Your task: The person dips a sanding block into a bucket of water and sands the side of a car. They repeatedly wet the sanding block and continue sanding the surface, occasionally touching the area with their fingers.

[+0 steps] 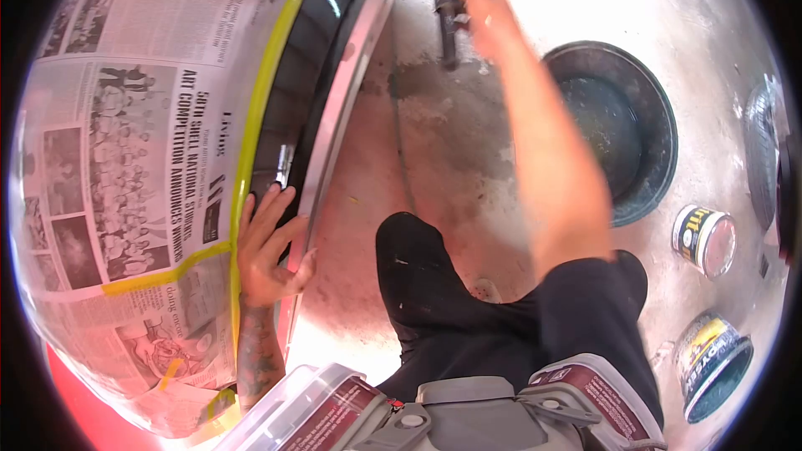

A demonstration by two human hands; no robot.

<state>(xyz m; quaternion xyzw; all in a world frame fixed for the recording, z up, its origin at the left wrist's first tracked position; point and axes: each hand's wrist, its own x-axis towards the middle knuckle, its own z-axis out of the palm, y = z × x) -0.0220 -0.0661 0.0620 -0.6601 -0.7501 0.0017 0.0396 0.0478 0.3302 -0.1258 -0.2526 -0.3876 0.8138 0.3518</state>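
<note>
My left hand rests with fingers spread on the glossy black trim along a vehicle's side. Newspaper sheets cover the panel to its left, held by yellow masking tape. A pale pinkish edge runs just right of the black strip. Out over the floor at the top, my right hand is closed around a long black block-like tool. Motion blurs that hand, and the tool's exact kind cannot be made out.
A round black basin with some liquid stands on the floor beyond my right forearm. To the right are a labelled can, an open tub and a dark tyre-like shape. My bent knee is below the middle.
</note>
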